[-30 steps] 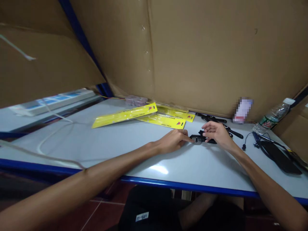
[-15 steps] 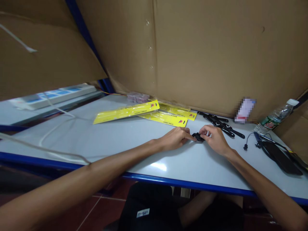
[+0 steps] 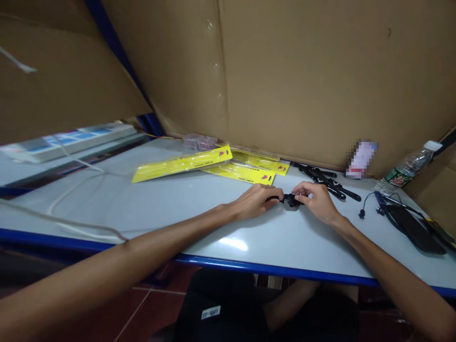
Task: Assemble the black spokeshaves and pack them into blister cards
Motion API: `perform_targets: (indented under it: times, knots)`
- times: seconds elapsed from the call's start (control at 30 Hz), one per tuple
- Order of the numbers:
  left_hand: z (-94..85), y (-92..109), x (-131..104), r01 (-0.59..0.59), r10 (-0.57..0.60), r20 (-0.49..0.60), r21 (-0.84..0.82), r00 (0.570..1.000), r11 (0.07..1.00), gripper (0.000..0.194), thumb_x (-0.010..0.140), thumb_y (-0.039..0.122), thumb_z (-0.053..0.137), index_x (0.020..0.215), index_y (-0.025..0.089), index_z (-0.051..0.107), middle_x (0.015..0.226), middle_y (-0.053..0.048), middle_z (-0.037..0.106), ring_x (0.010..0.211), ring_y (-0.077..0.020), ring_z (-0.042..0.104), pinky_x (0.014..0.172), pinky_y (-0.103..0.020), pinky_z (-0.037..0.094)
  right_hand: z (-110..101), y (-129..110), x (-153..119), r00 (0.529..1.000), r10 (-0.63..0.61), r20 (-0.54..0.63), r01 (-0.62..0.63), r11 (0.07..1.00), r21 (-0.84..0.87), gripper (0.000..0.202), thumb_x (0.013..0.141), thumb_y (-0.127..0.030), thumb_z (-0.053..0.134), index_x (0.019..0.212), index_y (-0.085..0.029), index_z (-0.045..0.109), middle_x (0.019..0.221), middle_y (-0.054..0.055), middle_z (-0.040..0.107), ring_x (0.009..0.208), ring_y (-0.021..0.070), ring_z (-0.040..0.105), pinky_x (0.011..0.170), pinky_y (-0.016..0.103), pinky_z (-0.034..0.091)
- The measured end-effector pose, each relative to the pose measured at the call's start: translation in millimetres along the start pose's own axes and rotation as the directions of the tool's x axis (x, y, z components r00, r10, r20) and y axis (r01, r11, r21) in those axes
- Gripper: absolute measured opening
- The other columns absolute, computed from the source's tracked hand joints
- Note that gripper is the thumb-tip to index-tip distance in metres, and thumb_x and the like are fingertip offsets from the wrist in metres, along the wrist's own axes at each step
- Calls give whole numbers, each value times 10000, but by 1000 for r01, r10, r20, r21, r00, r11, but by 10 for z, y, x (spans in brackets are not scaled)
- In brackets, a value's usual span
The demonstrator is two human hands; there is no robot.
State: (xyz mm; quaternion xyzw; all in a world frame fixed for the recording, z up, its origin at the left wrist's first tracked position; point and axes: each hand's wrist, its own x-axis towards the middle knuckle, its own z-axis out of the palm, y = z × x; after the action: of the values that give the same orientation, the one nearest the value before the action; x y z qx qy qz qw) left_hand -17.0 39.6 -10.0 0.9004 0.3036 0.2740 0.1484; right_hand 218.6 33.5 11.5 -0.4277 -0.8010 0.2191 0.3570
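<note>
Above the table, at its middle right, both my hands hold a small black watch-like band with a blocky middle part. My left hand is closed on its left end, where a curved black strip shows at the fingers. My right hand pinches its right side between thumb and fingertips. Its exact kind is too small to tell. Just beyond my right hand lies a pile of similar black bands with shiny spots. Yellow card packages with clear plastic covers lie behind my left hand, overlapping one another.
A clear plastic bottle leans at the back right, near a blurred-out upright item. Black earphones and a dark flat case lie at the right. A white power strip and loose cables occupy the left.
My left hand has shifted from pointing at the black band to gripping its left end. The band now looks more spread out between my hands. The view has moved slightly.
</note>
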Motion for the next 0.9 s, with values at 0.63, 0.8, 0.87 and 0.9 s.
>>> perform_targets:
  times: [0.63,0.8,0.87,0.9]
  knots:
    - [3,46,-45,-89,76,98,144,992,986,643,750,-42,430,1296,225,638,1163,-95,631,1008,-228,614,855,-367,532,67,32,-96,975,-217,-40,209,965,-157,177,898,-58,529,860,-196,636,874,42,640,835,191,608,755,332,488]
    - [-35,67,-64,-64,52,127,90,991,994,681,709,-79,429,1281,218,650,1134,-97,621,975,-219,614,854,-375,539,-171,28,-144,958,-256,126,282,919,-276,203,875,-171,674,1073,-195,637,1062,84,680,1027,258,587,922,468,482]
    - [-39,79,-80,-43,32,131,86,991,995,692,700,-88,434,1283,217,646,1122,-96,616,967,-220,612,841,-373,542,-175,46,-195,963,-200,183,246,928,-281,329,845,-207,744,1145,-191,609,1142,97,669,1062,265,581,946,485,481]
    - [-36,86,-88,-35,25,125,82,992,996,692,699,-91,438,1284,216,644,1121,-97,615,971,-220,611,838,-370,544,-154,53,-223,967,-171,188,219,935,-280,351,845,-217,755,1159,-191,600,1156,98,665,1068,264,581,945,482,486]
